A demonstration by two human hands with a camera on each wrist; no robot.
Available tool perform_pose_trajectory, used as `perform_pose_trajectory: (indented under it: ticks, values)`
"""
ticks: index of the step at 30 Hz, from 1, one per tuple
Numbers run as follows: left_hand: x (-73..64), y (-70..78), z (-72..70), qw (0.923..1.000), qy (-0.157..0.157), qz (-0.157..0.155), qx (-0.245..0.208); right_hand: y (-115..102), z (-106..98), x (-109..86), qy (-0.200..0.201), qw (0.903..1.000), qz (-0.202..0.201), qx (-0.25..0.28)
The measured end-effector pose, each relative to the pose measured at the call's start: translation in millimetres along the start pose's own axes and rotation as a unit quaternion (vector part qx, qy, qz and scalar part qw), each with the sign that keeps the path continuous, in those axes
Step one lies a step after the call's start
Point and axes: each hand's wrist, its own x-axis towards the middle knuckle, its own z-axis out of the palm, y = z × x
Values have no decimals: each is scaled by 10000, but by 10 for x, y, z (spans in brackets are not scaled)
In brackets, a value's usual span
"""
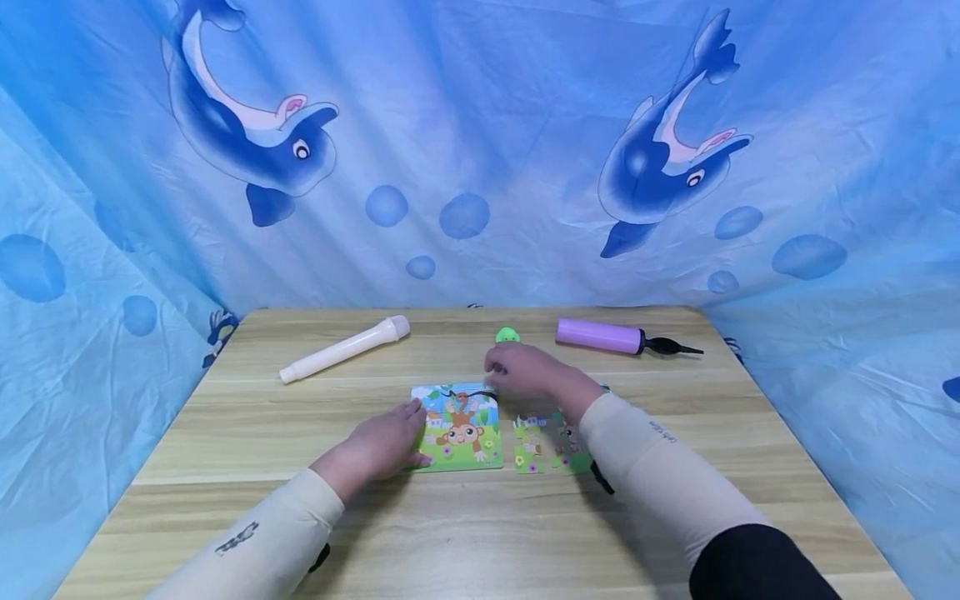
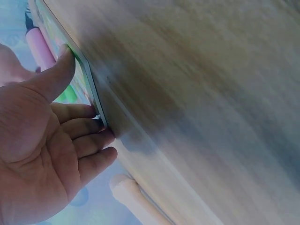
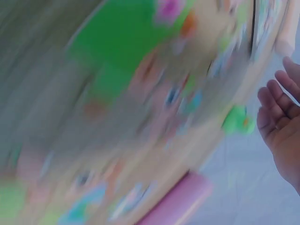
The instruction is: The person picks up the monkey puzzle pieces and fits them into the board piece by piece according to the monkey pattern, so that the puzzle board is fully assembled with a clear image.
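A jigsaw puzzle board (image 1: 459,437) with a cartoon monkey on a green and blue scene lies flat on the table. My left hand (image 1: 386,437) rests at its left side. In the left wrist view the thumb lies over the board's face and the fingertips touch its edge. My right hand (image 1: 523,372) hovers by the board's upper right corner, fingers loosely bent, with nothing visible in them in the right wrist view. Loose puzzle pieces (image 1: 529,450) lie to the right of the board, partly hidden under the right forearm and blurred in the right wrist view.
Behind the right hand sits a small green toy (image 1: 507,334). A purple hand pump (image 1: 600,336) with a black nozzle lies at the back right, a white stick-shaped thing (image 1: 345,350) at the back left. Blue dolphin-print cloth (image 1: 525,275) surrounds the wooden table (image 1: 465,533).
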Motion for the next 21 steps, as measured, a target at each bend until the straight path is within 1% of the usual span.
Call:
perform_pose_trajectory:
  ticks: [4,9,11,14,17,19,21]
  values:
    - [-2,7,-9,9999,-106,-28,64,286,-140,-234,-120,9995,219,-210]
    - [-6,11,-11,9998,-149,-38,106,690,-219,-508,-466,9974,546,-54]
    - [-5,13,-8,9998,-146,-43,102,810,-224,-616,-646,9949,773,-2]
    - [-2,13,-5,9998,-154,-42,83,906,-234,-768,-959,9883,1174,-162]
    - [3,13,-9,9998,-163,-30,74,974,-233,-872,-1179,9819,1443,-331]
    - [3,12,-15,9998,-164,-32,59,1001,-222,-908,-1148,9821,1448,-364]
    - [3,12,-22,9998,-162,-37,49,1020,-201,-922,-1036,9835,1419,-432]
